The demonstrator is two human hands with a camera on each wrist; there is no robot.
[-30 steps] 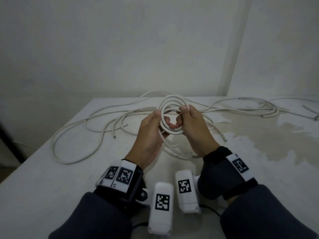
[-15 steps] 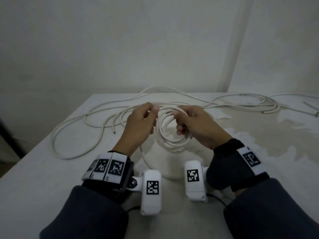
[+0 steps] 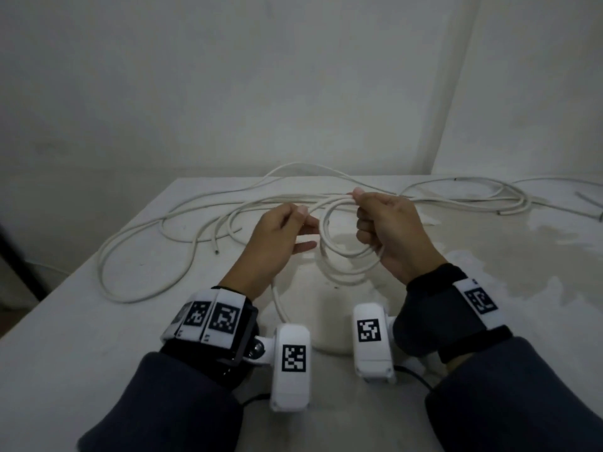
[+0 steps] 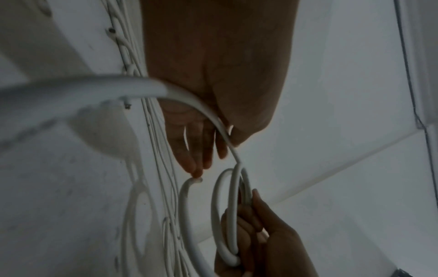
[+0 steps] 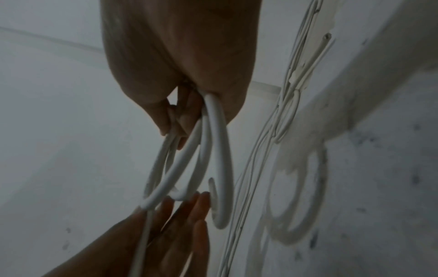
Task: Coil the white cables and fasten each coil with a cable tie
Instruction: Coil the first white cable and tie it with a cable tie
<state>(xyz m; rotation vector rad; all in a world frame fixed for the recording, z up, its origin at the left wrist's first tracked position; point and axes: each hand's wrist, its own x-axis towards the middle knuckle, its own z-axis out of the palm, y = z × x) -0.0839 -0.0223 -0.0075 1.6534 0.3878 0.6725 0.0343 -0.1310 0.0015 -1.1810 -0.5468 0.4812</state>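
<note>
My right hand (image 3: 359, 216) grips a small coil of white cable (image 3: 329, 256) above the table, fingers curled through its loops. The right wrist view shows the right hand (image 5: 187, 116) and the coil (image 5: 220, 150) hanging from it. My left hand (image 3: 305, 220) is just left of the coil and pinches the strand that leads into it between thumb and forefinger, the other fingers straight. The strand (image 4: 206, 110) runs under the left palm. The rest of this cable (image 3: 137, 243) lies in loose loops on the table's left side.
The white table (image 3: 98, 337) has stained patches on the right. A second white cable (image 3: 509, 203) lies in long loops at the back right. A cut cable end (image 3: 216, 251) lies on the table, left of my hands. A wall stands close behind the table.
Both hands were together on the coil; the left hand has drawn away to the left along the strand. The coil stays in the right hand, now held lower and nearer.
</note>
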